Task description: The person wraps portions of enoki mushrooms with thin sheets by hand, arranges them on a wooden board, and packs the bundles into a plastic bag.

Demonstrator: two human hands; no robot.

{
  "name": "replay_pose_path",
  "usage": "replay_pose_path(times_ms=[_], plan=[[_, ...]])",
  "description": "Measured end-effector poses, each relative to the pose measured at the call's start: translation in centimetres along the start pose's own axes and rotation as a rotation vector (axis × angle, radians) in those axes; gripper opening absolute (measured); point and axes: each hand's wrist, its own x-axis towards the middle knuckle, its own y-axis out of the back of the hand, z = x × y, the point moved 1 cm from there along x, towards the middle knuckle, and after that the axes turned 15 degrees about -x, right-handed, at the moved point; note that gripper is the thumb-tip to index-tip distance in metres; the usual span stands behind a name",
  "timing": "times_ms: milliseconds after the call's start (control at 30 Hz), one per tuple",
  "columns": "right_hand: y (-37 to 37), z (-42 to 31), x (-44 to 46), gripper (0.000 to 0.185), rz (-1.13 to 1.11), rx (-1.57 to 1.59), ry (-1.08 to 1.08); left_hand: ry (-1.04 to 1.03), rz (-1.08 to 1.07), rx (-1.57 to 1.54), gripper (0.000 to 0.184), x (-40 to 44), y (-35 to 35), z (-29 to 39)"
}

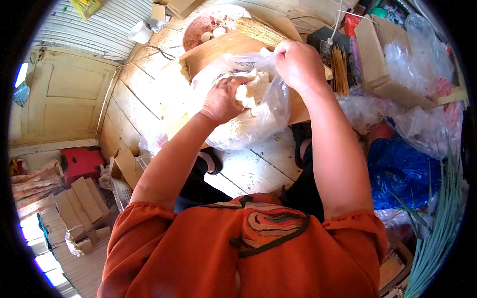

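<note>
A clear plastic bag [275, 110] full of pale, cream-coloured pieces stands open on a low wooden board [211, 49]. Reaching into the bag's mouth, my left hand [224, 101] has its fingers curved round one of the pale pieces [254, 91]. My right hand [299, 63] is closed on the bag's rim at the right and pulls it upward. More pale pieces show through the plastic below my left hand. The fingertips of my right hand are partly hidden.
Behind the board are a reddish basin [195, 31] with white eggshell-like items and a straw broom [258, 31]. A bundle of thin sticks [340, 72], a cardboard box [372, 54], a blue bag [402, 171] and long green stalks [437, 223] lie at the right. Left are a red case [82, 166] and cardboard [82, 206].
</note>
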Motion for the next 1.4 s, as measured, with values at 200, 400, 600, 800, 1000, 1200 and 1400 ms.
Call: replay_pose_path(times_ms=[200,400,600,800,1000,1200,1400], plan=[[0.7,-0.1,-1.0,0.018,0.044,0.07,0.052,0.01,0.008,-0.034,0.058,0.6,0.0,-0.6],[1.1,-0.4,-1.5,0.015,0.024,0.051,0.085,0.263,-0.132,-0.174,0.078,2.8,1.6,-0.7],[1.2,-0.3,-1.5,0.013,0.026,0.04,0.077,0.295,-0.108,-0.331,0.072,1.9,2.8,-0.3],[1.7,-0.5,-1.7,0.014,-0.013,0.021,0.066,0.237,0.032,-0.34,0.071,1.0,2.2,0.0],[1.9,-0.7,-1.8,0.014,-0.035,0.017,0.069,0.097,0.04,-0.219,0.068,0.3,0.7,0.8],[0.7,-0.7,-1.8,0.014,0.008,0.009,0.099,0.058,-0.007,-0.059,0.061,1.2,-0.4,-0.2],[1.1,-1.1,-2.0,0.013,-0.001,0.036,0.087,0.167,-0.111,-0.216,0.067,1.1,1.0,0.6]])
